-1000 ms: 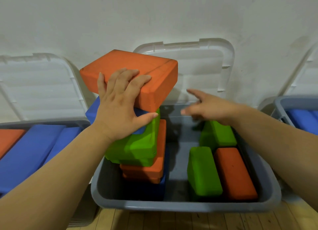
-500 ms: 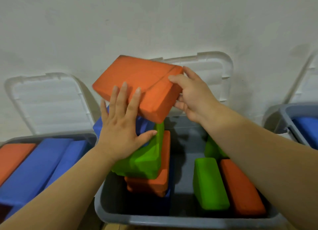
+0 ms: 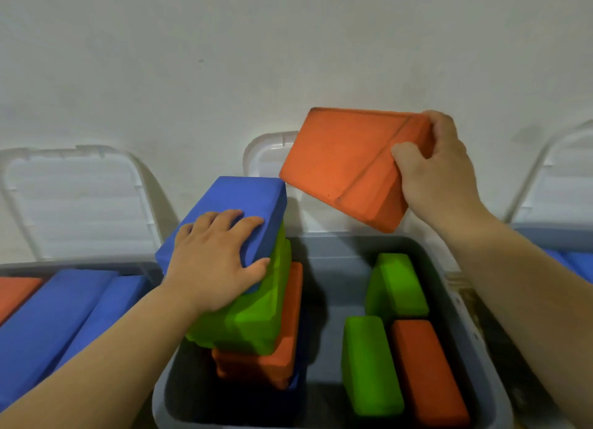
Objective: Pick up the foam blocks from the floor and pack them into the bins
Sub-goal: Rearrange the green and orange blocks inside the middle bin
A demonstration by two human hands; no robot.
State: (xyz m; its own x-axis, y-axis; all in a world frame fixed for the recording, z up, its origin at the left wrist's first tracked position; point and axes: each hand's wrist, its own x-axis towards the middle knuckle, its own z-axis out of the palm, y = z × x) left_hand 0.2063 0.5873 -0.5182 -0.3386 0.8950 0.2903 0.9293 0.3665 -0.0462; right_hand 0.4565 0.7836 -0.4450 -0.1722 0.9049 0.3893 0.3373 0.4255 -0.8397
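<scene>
A person's right hand (image 3: pixel 439 178) grips one end of an orange foam block (image 3: pixel 343 162) – thumb on the front face, fingers wrapped behind – holding it tilted in the air above the far edge of a grey bin (image 3: pixel 340 252). The left hand (image 3: pixel 211 261) lies spread on a blue block (image 3: pixel 237 197) topping a leaning stack inside the bin's left side – a green block (image 3: pixel 256 319), then a second orange block (image 3: pixel 288 332), then something dark, possibly blue. Two loose green blocks (image 3: pixel 369 364) and a darker orange block (image 3: pixel 430 371) sit at the bin's right.
</scene>
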